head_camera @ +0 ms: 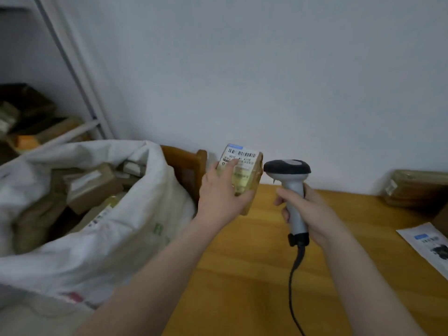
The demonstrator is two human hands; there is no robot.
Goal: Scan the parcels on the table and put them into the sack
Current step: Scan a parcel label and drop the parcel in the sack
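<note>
— Left grip (pixel 220 192) is closed round the small yellow-brown taped cardboard parcel (pixel 247 177), held up off the bench near its back left corner, with the thumb under the lower corner and one finger (pixel 231 166) lying across the white label (pixel 238 157). Right grip (pixel 309 210) is wrapped round the handle of the grey-and-black handheld barcode scanner (pixel 287 167). Good enough for the read?

— Nearly. That scanner's head sits just beside the parcel's right edge while the label faces up towards us, so I'd judge the beam would skim the side. Turn the label to the scanner's nose, or draw the scanner back and aim square at the bars.

— And the finger?

— It lies below the barcode strip, not over it, as far as I can tell. Don't let it creep upward.

— Where does the parcel go next?

— Into the big white woven sack (pixel 109 226), open-mouthed just left of the light wooden bench (pixel 242 275) and holding several brown parcels (pixel 92 187). A short swing left should do. Mind the black cable (pixel 294 275) trailing over the bench.

— More after this one?

— Yes: a brown wrapped parcel (pixel 417 190) by the wall and a flat white mailer (pixel 429 241) lie at the bench's far right, both unscanned, I'd guess.
</note>
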